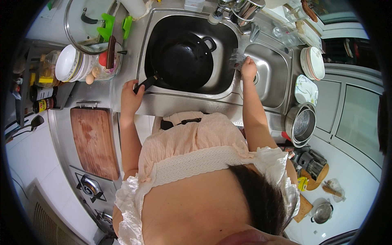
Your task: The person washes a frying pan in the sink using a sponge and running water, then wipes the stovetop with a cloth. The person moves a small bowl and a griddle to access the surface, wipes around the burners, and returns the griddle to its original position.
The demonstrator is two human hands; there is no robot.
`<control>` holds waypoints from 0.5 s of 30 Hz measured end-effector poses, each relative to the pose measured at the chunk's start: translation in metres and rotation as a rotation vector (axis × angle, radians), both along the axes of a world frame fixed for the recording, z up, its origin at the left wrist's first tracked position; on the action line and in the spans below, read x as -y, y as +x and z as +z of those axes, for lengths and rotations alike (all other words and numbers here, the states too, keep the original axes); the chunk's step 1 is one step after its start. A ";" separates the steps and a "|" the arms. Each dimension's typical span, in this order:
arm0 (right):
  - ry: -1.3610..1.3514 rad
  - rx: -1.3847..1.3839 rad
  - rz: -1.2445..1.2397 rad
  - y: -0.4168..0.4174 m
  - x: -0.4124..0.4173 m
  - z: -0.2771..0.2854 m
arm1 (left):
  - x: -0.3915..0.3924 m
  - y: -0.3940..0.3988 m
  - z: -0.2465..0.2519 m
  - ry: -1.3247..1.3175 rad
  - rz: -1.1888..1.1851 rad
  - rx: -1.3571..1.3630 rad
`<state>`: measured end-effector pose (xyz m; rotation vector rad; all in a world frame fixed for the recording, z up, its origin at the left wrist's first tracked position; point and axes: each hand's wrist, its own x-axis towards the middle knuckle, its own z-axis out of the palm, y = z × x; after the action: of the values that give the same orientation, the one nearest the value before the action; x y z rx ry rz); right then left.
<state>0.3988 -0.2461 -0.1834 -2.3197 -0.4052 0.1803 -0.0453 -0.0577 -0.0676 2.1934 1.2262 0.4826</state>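
A black wok [183, 61] lies in the large left basin [225, 39] of a stainless steel double sink, its inside facing up. Its long black handle [146, 84] reaches over the basin's front rim, and my left hand [131, 97] is closed around it. A small loop handle [209, 44] sits on the wok's far right side. My right hand [248, 69] pinches a grey, mesh-like scrubbing cloth [237, 58] above the divider between the basins. The smaller right basin [272, 73] lies beneath and beside that hand. The cloth is blurred, so its exact kind is unclear.
A chrome faucet [218, 12] stands behind the divider. Left are stacked bowls [65, 62], eggs [90, 79], a glass lid [87, 39] and a wooden cutting board [95, 142]. Along the right edge stand stacked plates [314, 62], a patterned dish [306, 89] and nested metal bowls [301, 124].
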 end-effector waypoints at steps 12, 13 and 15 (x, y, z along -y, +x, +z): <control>1.397 -0.986 -0.347 0.010 0.064 0.027 | 0.006 0.005 0.003 -0.034 0.008 -0.076; 1.388 -0.969 -0.350 0.022 0.074 0.008 | 0.005 0.006 0.003 -0.033 -0.002 -0.076; 1.424 -1.003 -0.379 0.038 0.085 -0.021 | 0.004 0.007 0.001 -0.033 -0.015 -0.076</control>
<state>0.4364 -0.3315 -0.2047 -0.6862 0.3599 0.5838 -0.0386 -0.0617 -0.0667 2.2094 1.2471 0.3724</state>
